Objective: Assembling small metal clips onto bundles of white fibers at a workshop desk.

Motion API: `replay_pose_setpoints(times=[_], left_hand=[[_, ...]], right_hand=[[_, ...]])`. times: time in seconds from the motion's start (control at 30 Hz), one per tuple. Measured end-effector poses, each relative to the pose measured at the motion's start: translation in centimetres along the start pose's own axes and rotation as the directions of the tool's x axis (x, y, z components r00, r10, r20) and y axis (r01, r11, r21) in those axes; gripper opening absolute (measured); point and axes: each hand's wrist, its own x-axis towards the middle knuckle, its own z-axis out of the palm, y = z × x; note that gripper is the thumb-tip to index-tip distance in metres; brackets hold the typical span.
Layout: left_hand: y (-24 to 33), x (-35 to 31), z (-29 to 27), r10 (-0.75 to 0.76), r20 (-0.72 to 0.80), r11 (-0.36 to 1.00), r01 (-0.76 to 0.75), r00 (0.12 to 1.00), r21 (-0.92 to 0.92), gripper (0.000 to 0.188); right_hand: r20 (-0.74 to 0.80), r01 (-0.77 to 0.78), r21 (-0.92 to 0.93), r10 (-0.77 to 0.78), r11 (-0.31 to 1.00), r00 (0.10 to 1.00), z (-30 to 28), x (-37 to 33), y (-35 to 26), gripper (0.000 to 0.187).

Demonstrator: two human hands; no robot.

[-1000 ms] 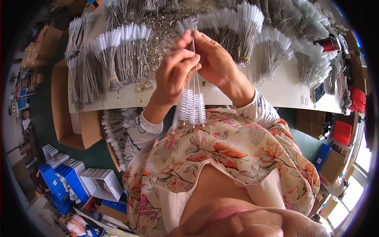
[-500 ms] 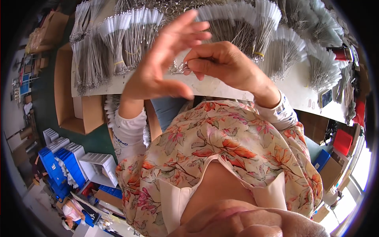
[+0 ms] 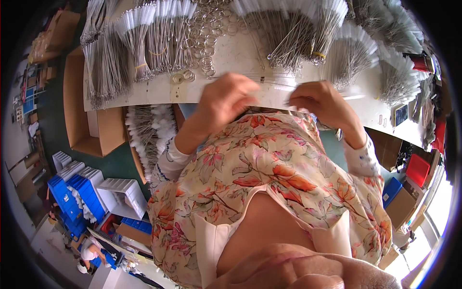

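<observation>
White worktop [image 3: 236, 52] on the far side. Left hand [image 3: 226, 98] by its near edge, all blurry, with fingers bent and a small gap next to the thumb; cannot tell if holding anything. Right hand [image 3: 327, 101] off to the right, well apart from the left, with fingers curled down; cannot tell what, if anything, inside. Between both hands and a little farther off, a thin wire brush [image 3: 283, 81] lying flat on the worktop, white bristles to the right, wire stem to the left. Far left, big bunches of brushes [image 3: 137, 43], white tips pointing away. Shiny metal rings [image 3: 207, 64] in a messy pile by the middle. More bunches [image 3: 288, 33] on the far right. Small dark phone [image 3: 401, 114] at the right end. Low on the left, open cardboard box [image 3: 74, 98] and blue bins [image 3: 58, 190]. Off to the right, red bin [image 3: 417, 171]. Near, flowery cloth [image 3: 260, 159].
</observation>
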Motion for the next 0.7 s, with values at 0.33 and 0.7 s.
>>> replay_pose_setpoints(times=[0.33,0.7], left_hand=[[-5.5,-5.6,-2.3,-0.536,-0.238,0.718,0.586,0.81,0.375,0.014],[-0.9,-0.2,-7.3,-0.63,-0.046,0.699,0.541,0.775,-0.468,0.01]], right_hand=[[-0.177,-0.304,0.164,0.331,0.938,0.927,1.4,-3.3,3.2,0.012],[-0.18,0.192,0.186,-0.159,0.964,0.971,5.3,9.5,-3.8,0.015]])
